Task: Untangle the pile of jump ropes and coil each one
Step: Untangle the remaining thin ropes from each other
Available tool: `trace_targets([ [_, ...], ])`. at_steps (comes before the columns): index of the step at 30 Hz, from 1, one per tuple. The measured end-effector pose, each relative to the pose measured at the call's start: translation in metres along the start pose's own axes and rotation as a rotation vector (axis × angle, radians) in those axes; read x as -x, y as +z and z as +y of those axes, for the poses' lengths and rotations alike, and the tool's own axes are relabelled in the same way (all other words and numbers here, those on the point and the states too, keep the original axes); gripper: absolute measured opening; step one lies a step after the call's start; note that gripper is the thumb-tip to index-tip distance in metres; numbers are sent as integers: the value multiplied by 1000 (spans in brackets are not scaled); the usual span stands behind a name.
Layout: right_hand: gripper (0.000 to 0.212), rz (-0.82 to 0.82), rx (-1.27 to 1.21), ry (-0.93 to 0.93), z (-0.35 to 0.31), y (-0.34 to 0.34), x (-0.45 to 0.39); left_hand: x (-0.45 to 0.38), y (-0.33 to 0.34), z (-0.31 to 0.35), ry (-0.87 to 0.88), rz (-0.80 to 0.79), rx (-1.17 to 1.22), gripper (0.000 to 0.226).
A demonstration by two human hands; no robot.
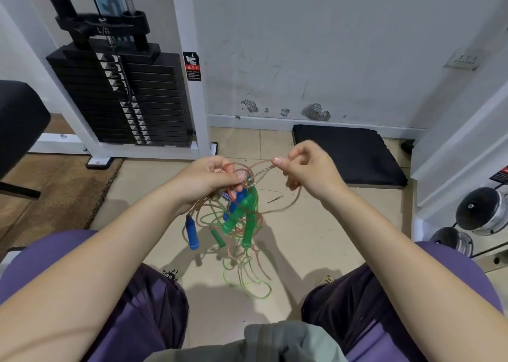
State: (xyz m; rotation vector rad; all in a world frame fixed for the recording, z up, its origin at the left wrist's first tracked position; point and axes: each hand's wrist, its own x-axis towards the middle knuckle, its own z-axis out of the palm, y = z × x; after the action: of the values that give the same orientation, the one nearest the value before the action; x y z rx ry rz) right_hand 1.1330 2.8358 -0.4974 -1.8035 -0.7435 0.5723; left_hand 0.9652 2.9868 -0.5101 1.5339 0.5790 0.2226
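A: What are the grips doing?

B: The left hand [209, 179] is clenched round the top of the tangle [236, 218], fingers curled through several loops, so the whole bundle hangs from it over the floor [302, 238]. The right hand [308, 169], at about three o'clock from the left, pinches one pinkish cord [261, 166] between thumb and forefinger and draws it off sideways.

A: Why hold it up like that?

B: My guess is that hanging lets the weight of the handles pull the loops open, so she can see which strand runs where. One hand anchors, the other follows a single line.

A: Where are the handles?

B: Below the left hand, toward six o'clock. A blue handle [192, 232] dangles lowest on the left, and green handles [233, 218] cluster in the middle among the cords. Another blue one sits higher, just under the fingers.

A: And the loose ends?

B: A bright green cord [247, 287] trails down to six o'clock, its loop lying on the floor between the knees.

A: How far along?

B: Early, I would say. Nothing is coiled and the ropes are all knotted together.

A: Anything else around?

B: A weight stack [121, 95] at eleven o'clock, a black mat [349, 155] at two o'clock.
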Motion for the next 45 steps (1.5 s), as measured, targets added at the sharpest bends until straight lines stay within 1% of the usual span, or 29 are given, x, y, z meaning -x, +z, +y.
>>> trace_targets([
  [2, 38, 60, 88, -108, 0, -1, 1, -2, 0, -2, 0, 46, 31, 18],
  [3, 35, 61, 141, -182, -1, -1, 2, -2, 0, -3, 4, 62, 33, 15],
  [4, 29, 28, 178, -248, -2, 0, 3, -3, 1, -4, 9, 75, 29, 14],
  [6, 18, -92, 219, -313, -3, 7, 8, -3, 3, -5, 17, 87, 32, 11],
  [8, 19, -211, 273, -331, -1, 16, 13, -4, 6, -4, 28, 85, 51, 11],
  [10, 30, -274, 336, -313, 3, 24, 16, -3, 9, -2, 35, 82, 105, 11],
  [12, 35, -274, 356, -291, 4, 28, 15, -2, 9, -1, 35, 75, 170, 12],
  [15, 25, -247, 367, -322, 3, 24, 12, -1, 8, 0, 22, 47, 207, 17],
  [18, 12, -286, 356, -312, 3, 21, 11, -2, 5, 0, -11, 19, 220, 22],
  [21, 8, -317, 368, -347, 3, 19, 13, -3, 3, -1, -34, 24, 201, 29],
  [24, 7, -309, 306, -329, 3, 15, 13, -5, 0, -2, -44, 77, 200, 34],
  [27, 13, -300, 247, -265, 1, 11, 9, -9, -3, -3, -28, 171, 182, 28],
  [31, 17, -350, 238, -196, 1, 11, 8, -13, -1, -7, 0, 259, 154, 25],
  [34, 11, -382, 196, -162, 1, 14, 9, -12, 1, -8, 32, 180, 129, 22],
  [37, 12, -375, 120, -149, 1, 14, 11, -7, 4, -8, 52, 65, 111, 22],
  [39, 12, -374, 69, -141, 2, 15, 11, -4, 8, -8, 71, 17, 110, 21],
  [43, 8, -350, 147, -153, 5, 19, 9, -2, 14, -8, 115, 24, 89, 17],
  [45, 13, -348, 139, -128, 6, 20, 8, -2, 16, -7, 135, 46, 107, 15],
])
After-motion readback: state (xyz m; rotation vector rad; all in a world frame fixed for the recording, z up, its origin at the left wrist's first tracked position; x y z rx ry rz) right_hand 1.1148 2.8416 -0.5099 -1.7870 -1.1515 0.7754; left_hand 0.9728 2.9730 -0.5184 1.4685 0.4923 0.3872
